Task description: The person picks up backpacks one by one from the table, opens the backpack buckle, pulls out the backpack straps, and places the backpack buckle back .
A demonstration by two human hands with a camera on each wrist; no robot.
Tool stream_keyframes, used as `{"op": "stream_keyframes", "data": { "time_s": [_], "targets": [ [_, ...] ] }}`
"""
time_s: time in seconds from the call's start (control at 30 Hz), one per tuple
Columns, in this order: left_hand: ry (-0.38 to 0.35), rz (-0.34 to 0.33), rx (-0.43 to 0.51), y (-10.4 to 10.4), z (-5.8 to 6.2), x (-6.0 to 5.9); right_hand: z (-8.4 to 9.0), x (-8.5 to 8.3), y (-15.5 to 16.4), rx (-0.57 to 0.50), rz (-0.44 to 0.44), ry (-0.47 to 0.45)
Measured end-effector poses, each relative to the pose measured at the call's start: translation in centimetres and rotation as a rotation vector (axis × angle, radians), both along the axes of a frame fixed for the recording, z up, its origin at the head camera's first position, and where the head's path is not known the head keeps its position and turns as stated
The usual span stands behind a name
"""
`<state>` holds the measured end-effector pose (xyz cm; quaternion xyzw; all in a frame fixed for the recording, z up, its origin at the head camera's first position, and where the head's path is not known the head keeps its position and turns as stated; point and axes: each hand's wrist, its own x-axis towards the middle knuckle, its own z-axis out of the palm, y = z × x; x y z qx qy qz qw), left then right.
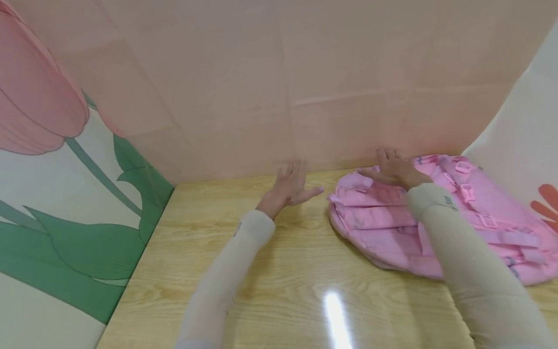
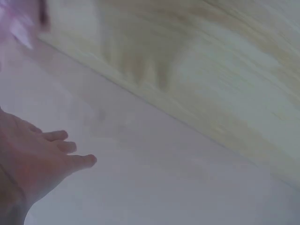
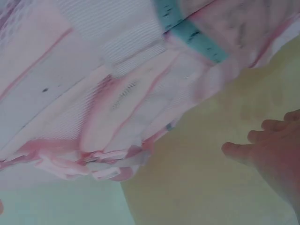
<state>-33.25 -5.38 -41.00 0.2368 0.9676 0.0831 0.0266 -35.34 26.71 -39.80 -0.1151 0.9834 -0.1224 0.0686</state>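
Note:
A pink backpack [image 1: 379, 218] lies flat on the right part of the wooden table, its straps and plastic buckles facing up. My right hand [image 1: 394, 169] is stretched out over the backpack's far edge, fingers extended and holding nothing. In the right wrist view the same hand [image 3: 272, 154] shows apart from the backpack [image 3: 126, 93], with its mesh and a teal printed band in sight. Left of the backpack, my left hand [image 1: 289, 186] hovers over the table's far side with fingers spread. Nothing is in that hand [image 2: 37, 159] in the left wrist view.
The wood-grain table [image 1: 209, 261] meets a plain pinkish-beige backdrop [image 1: 244, 97] at its far edge. On the left stands a panel with a printed tulip [image 1: 39, 87] and green leaves. A white panel [image 1: 523, 126] with an orange print borders the right side.

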Motion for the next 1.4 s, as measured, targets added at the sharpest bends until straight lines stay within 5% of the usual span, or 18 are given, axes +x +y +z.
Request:
{"op": "stream_keyframes", "data": {
  "time_s": [0.2,0.53,0.77,0.9,1.2,1.4],
  "targets": [
    [0.053,-0.178,-0.079,5.4,-0.4,3.6,-0.3,0.7,2.7,0.009,-0.052,-0.008],
    [0.178,-0.517,-0.34,12.5,-1.8,12.2,-1.9,1.5,6.3,-0.002,-0.063,-0.112],
    [0.129,-0.602,-0.483,15.6,-4.3,16.7,-4.0,2.1,8.1,0.054,-0.027,-0.091],
    [0.144,-0.578,-0.505,16.5,-5.1,17.6,-4.5,2.2,8.4,0.075,-0.018,-0.077],
    [0.36,-0.581,-0.53,16.7,-6.2,17.4,-4.1,1.8,7.9,0.055,-0.018,-0.07],
    [0.301,-0.569,-0.559,16.0,-5.6,17.6,-4.0,1.8,7.4,0.099,0.033,-0.059]
  ]
}}
